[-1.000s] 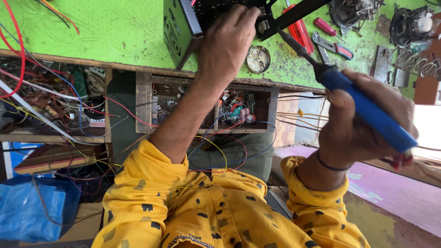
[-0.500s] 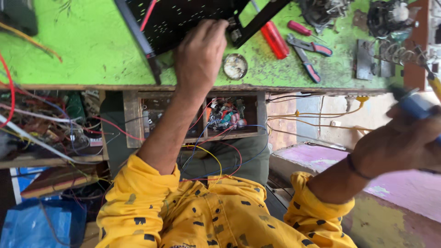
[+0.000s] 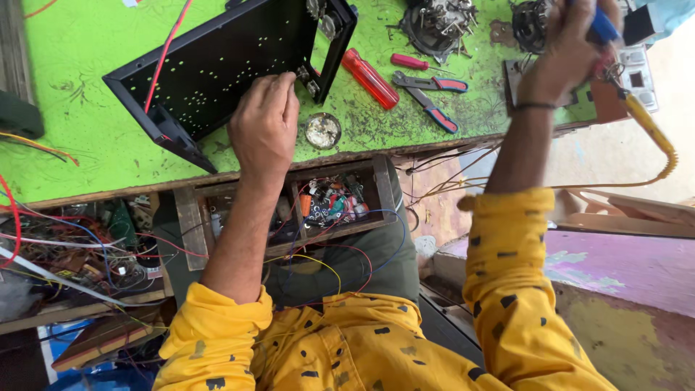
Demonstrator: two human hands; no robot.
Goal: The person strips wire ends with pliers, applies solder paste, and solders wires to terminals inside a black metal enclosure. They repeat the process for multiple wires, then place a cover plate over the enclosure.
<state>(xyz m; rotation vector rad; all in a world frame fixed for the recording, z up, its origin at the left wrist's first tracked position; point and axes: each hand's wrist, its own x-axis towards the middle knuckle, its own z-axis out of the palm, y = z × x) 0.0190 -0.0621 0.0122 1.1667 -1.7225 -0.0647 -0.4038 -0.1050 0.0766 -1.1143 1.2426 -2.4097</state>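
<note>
Chassis (image 3: 217, 69), black perforated metal, lies tilted on the green bench (image 3: 94, 145), open side up, near the front edge. Left hand (image 3: 264, 127) rests on its lower right corner, fingers curled over the rim near the small fittings, probably to steady it; whether it pinches anything I cannot tell. Right hand (image 3: 572, 43) is up at the far right of the bench, clenched round a blue-handled iron (image 3: 601, 25), tip out of view; its yellow cord (image 3: 651, 130) trails down off the bench edge. Hand is lifted well clear of the chassis, so the tool is not on the work.

Round tin (image 3: 323, 130) sits just beside the left hand, within easy reach. Red screwdriver (image 3: 369, 78) lies right of the chassis, pliers (image 3: 431, 98) near it, further right. Open drawer (image 3: 318, 206) under the bench holds small coloured parts and wires, directly below the left wrist. Tangle of wires (image 3: 65, 246) fills the shelf at lower left. Yellow spotted sleeves (image 3: 507, 289) on both arms.
</note>
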